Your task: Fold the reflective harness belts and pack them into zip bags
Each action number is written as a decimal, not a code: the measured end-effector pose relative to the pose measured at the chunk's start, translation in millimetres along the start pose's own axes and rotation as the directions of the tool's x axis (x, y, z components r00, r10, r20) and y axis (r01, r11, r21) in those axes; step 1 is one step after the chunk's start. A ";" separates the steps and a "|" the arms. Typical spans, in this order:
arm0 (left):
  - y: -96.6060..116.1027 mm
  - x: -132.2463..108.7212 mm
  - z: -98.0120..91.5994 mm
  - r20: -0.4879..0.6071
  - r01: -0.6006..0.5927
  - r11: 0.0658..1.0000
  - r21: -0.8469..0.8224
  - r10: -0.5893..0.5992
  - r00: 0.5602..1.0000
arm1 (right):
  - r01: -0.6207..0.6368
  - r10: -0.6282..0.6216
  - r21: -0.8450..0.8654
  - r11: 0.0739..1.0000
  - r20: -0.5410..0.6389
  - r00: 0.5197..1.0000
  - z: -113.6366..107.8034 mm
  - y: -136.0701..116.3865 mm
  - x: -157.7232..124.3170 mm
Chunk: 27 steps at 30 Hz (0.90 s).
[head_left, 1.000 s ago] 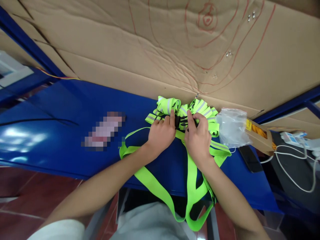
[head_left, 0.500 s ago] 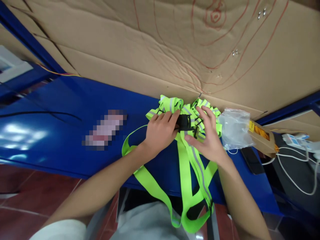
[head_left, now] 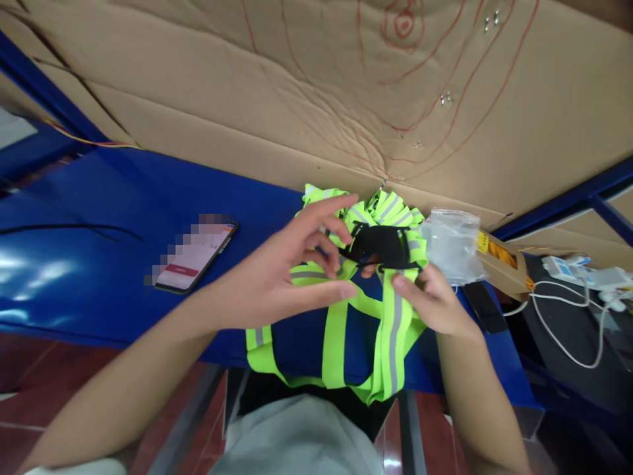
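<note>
Neon-yellow reflective straps [head_left: 333,343] with grey stripes hang over the table's front edge, joined at a black panel [head_left: 380,244]. My right hand [head_left: 435,297] grips the strap and the panel's lower right corner, thumb in front and other fingers partly hidden behind. At the panel's left side, my left hand [head_left: 297,257] has its fingers spread and curved, thumb apart, holding nothing; whether a fingertip touches the panel is hard to tell. Behind both hands, a heap of similar gathered straps [head_left: 393,208] lies against the cardboard.
A phone [head_left: 198,257] lies on the blue table [head_left: 113,198] at left. To the right are a clear plastic bag [head_left: 452,244], a dark phone [head_left: 484,307], a cardboard box [head_left: 507,270] and white cables [head_left: 558,343]. A cardboard sheet [head_left: 198,86] with red lines stands behind.
My left hand has let go of the black part and drawn back leftward, fingers opening. My right hand has closed on the strap. The black panel now faces me, and the hanging straps have risen.
</note>
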<state>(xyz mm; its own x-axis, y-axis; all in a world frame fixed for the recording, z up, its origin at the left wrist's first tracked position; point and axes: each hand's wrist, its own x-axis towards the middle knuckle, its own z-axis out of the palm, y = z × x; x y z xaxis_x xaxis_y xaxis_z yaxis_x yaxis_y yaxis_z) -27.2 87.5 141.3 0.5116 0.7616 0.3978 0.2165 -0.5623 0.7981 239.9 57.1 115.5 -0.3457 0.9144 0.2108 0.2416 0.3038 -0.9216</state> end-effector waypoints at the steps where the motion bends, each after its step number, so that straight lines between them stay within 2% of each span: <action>1: 5.4 0.4 -6.3 -0.043 -0.036 0.999 0.018 0.036 0.998 | -0.006 0.006 0.062 0.998 -0.002 1.000 -1.9 -5.4 -3.2; 3: 13.5 4.7 -13.4 -0.112 -0.086 0.990 0.112 0.099 0.989 | 0.013 -0.013 0.169 0.985 0.001 1.000 -3.6 -16.9 -7.3; 4: 16.1 8.2 -14.0 -0.097 -0.091 0.989 0.114 0.103 0.990 | 0.034 -0.033 0.202 0.979 -0.007 0.999 -3.5 -22.6 -8.0; 5: 17.9 12.0 -12.4 -0.050 -0.081 0.995 0.065 0.084 0.995 | 0.053 -0.048 0.217 0.975 -0.029 0.998 -2.9 -28.1 -7.8; 8: 19.1 22.2 3.8 0.095 0.006 0.971 -0.240 0.017 0.995 | 0.094 -0.070 0.164 0.982 -0.147 0.987 2.3 -40.2 -2.3; 11: 14.3 27.8 31.5 0.067 0.046 0.894 -0.445 -0.018 0.998 | 0.136 -0.129 -0.002 0.991 -0.319 0.939 10.0 -40.9 7.0; 14: 2.8 30.3 55.8 0.039 0.147 0.784 -0.603 -0.155 0.987 | 0.100 -0.157 -0.147 0.984 -0.453 0.877 14.9 -28.6 14.8; 16: -7.4 31.2 63.7 0.100 0.235 0.740 -0.630 -0.222 0.970 | 0.037 -0.073 -0.090 0.995 -0.441 0.895 15.4 -16.7 18.3; 17: -12.8 31.5 65.0 0.118 0.250 0.758 -0.602 -0.224 0.967 | -0.001 -0.008 -0.022 1.000 -0.398 0.918 15.1 -10.7 19.6; 19: -23.6 32.2 64.4 0.071 0.194 0.840 -0.508 -0.183 0.980 | -0.076 0.105 0.108 0.991 -0.295 0.950 14.9 0.4 21.5; 21: -33.8 32.7 62.6 -0.004 0.104 0.888 -0.448 -0.118 0.993 | -0.114 0.146 0.141 0.983 -0.244 0.959 16.5 10.0 22.8; 22: -38.7 32.9 62.3 -0.016 0.077 0.887 -0.455 -0.095 0.995 | -0.112 0.137 0.115 0.987 -0.242 0.961 18.2 14.4 23.4; 24: -48.0 32.7 64.0 0.026 0.074 0.856 -0.512 -0.071 0.997 | -0.076 0.070 -0.009 0.997 -0.273 0.959 23.5 22.7 24.8; 27: -59.7 30.3 71.4 0.087 0.114 0.816 -0.567 -0.078 0.993 | 0.010 -0.123 -0.300 0.954 -0.361 0.924 32.0 33.2 27.6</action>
<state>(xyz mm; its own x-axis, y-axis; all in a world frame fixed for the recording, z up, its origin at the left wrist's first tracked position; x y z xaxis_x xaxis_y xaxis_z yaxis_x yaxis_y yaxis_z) 34.7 121.1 73.4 0.5638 0.7720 0.2934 -0.2363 -0.1896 0.9530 209.3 83.9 80.2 -0.0218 0.9045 0.4259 0.4991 0.3789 -0.7793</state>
